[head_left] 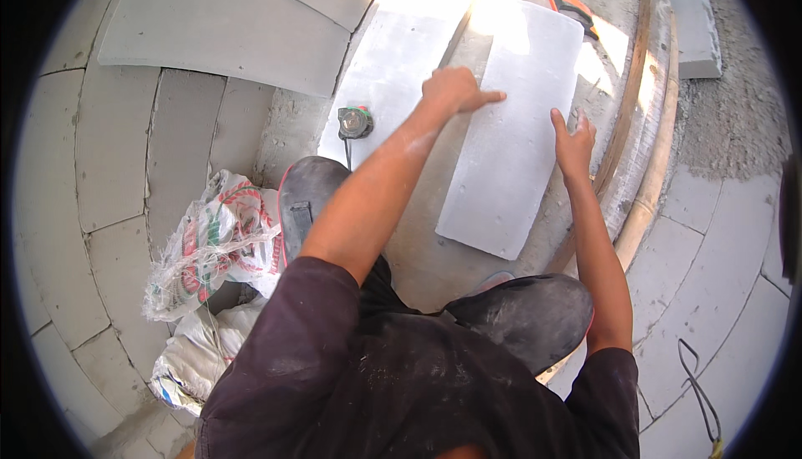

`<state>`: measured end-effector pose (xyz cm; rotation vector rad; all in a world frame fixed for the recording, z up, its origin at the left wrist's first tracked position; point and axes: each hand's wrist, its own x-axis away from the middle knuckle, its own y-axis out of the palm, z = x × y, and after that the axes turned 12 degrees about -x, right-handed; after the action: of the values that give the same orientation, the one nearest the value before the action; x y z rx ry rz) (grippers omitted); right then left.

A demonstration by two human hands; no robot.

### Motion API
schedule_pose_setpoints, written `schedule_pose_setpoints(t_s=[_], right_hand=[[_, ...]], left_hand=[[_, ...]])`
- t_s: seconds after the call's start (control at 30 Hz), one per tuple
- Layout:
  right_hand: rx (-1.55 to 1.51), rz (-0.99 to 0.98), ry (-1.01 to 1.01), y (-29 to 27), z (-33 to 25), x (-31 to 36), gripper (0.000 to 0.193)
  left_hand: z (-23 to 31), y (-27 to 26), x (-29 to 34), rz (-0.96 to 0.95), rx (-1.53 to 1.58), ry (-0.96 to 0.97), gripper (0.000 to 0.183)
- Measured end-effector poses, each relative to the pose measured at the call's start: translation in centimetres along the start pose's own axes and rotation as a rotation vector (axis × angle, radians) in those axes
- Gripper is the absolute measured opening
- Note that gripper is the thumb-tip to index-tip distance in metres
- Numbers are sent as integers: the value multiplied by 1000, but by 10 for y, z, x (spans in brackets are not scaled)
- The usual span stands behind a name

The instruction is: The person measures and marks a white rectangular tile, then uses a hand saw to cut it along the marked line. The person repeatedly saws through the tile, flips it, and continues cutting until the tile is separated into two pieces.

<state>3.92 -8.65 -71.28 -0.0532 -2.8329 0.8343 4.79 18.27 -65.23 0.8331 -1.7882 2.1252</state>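
Note:
Two long pale blocks lie on the floor ahead of me, a narrow gap between them. At the left edge of the right-hand white block [501,167], my left hand [451,91] is closed, its thumb stretched across the top face and its other fingers curled down, partly hidden. My right hand [575,143] is beside the same block's right edge. Its thumb and fingers are apart, with the thumb close to the edge. On the left-hand white block [393,50] sits a dark round tape measure [355,122], left of my left forearm.
An orange-and-black saw handle [572,12] lies beyond the right block. A wooden strip [631,91] and a bamboo pole [656,167] run along the right. Plastic sacks [221,250] lie left of my knee. Block walls flank me; a bent metal rod [702,388] is lower right.

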Motion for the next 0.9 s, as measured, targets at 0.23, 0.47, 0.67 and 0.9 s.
schedule_pose_setpoints(t_s=[0.23,0.47,0.67,0.9], right_hand=[[-157,-464,-80,66,-109,-9,94],[14,-786,127,160,-117,49,110],[-95,-655,236,209,-109,68,113],[58,-323,377,244,-120,104,118]], left_hand=[[-143,-119,-63,401,335,134,73],[-246,89,-34,564,417,-71,102],[-247,75,-18,325,602,-355,99],[-228,83,38,234,670,-300,99]])
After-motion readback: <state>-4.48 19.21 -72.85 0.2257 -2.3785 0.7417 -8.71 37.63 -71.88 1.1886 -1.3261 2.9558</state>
